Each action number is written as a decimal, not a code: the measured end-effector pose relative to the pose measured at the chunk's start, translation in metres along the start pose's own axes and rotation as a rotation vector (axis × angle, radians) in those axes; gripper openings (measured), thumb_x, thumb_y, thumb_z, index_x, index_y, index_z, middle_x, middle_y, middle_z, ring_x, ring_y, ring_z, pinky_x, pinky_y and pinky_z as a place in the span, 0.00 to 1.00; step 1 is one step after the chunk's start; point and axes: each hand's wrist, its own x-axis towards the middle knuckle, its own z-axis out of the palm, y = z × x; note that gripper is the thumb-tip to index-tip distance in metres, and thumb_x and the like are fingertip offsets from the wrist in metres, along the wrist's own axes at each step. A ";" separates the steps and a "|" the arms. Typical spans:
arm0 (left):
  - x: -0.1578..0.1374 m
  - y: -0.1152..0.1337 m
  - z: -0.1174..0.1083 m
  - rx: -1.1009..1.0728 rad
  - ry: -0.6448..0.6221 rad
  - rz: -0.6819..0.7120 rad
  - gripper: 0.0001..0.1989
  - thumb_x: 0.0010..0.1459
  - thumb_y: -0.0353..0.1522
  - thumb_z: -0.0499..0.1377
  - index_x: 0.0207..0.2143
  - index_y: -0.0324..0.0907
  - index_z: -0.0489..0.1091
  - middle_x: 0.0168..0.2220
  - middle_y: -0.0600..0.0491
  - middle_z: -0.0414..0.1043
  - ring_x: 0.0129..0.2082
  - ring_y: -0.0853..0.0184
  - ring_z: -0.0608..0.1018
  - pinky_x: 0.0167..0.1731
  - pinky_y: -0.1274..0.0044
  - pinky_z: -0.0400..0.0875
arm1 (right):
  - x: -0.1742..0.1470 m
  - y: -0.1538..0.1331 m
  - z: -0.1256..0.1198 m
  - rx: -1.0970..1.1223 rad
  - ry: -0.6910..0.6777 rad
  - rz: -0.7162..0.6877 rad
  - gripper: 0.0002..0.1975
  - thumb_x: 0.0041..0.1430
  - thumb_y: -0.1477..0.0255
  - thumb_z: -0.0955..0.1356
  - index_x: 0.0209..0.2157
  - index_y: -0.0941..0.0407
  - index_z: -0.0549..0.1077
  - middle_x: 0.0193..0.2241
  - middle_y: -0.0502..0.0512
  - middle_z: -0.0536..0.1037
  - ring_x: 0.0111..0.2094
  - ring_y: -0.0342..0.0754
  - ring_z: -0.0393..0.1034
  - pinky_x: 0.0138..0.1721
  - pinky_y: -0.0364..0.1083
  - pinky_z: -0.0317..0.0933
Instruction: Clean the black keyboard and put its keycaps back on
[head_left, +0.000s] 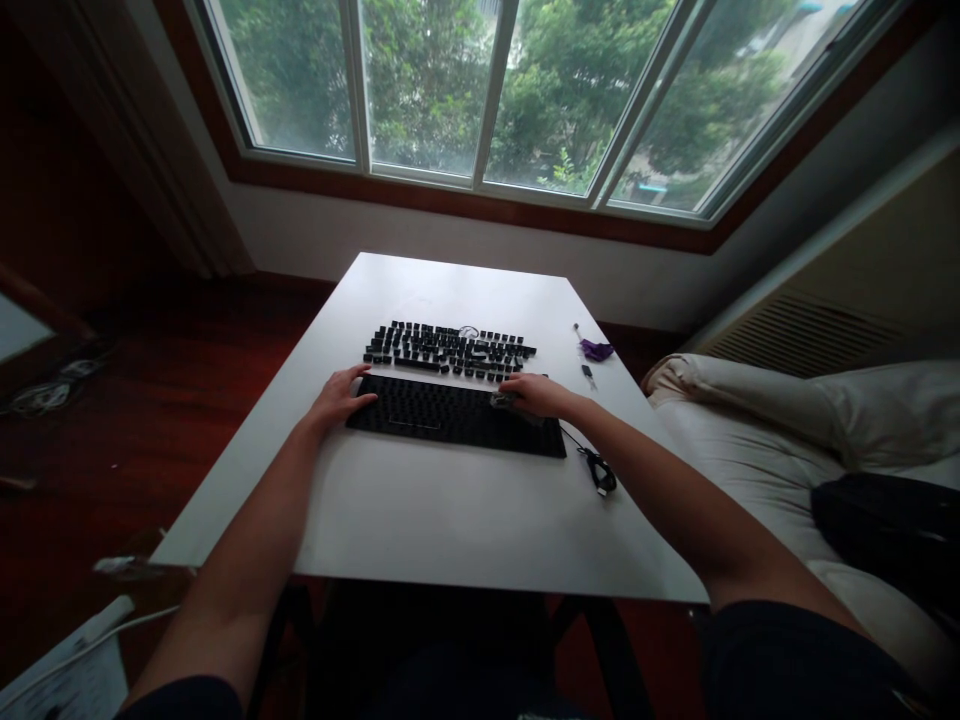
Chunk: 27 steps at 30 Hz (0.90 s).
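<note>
Small black plastic keycaps [448, 346] lie off the long black keyboard [450, 412], none visibly refitted; our loosely spread left hand [339, 398] touches it, our right hand [536, 394] clutches a greyish item [500, 399].

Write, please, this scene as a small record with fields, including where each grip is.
Surface: white table
Main item: black keyboard
Left grip: at keyboard's left end, fingers spread
Right grip: over keyboard's right part, beside small greyish item; whether held, unclear
Beyond keyboard: loose black keycaps, roughly in rows
Table's right side: purple item, bundled black cable
</note>
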 end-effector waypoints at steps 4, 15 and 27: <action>0.000 0.001 -0.002 -0.009 -0.003 -0.005 0.34 0.56 0.43 0.66 0.64 0.46 0.66 0.57 0.47 0.72 0.59 0.50 0.70 0.62 0.59 0.62 | -0.025 0.028 0.002 0.057 -0.019 0.061 0.17 0.55 0.75 0.69 0.47 0.52 0.79 0.41 0.56 0.78 0.40 0.51 0.72 0.39 0.44 0.59; -0.001 0.003 -0.002 -0.010 0.001 0.006 0.33 0.56 0.43 0.65 0.63 0.45 0.66 0.59 0.46 0.71 0.59 0.50 0.70 0.61 0.59 0.63 | -0.058 0.048 -0.016 0.142 0.009 0.240 0.12 0.55 0.71 0.70 0.42 0.52 0.79 0.37 0.59 0.81 0.35 0.50 0.71 0.35 0.46 0.58; -0.005 0.007 -0.013 -0.114 -0.076 0.026 0.38 0.53 0.37 0.64 0.67 0.42 0.62 0.61 0.44 0.69 0.61 0.50 0.70 0.63 0.58 0.62 | 0.121 -0.150 -0.002 0.108 0.281 -0.123 0.19 0.65 0.69 0.67 0.57 0.49 0.72 0.50 0.56 0.74 0.45 0.50 0.72 0.42 0.44 0.60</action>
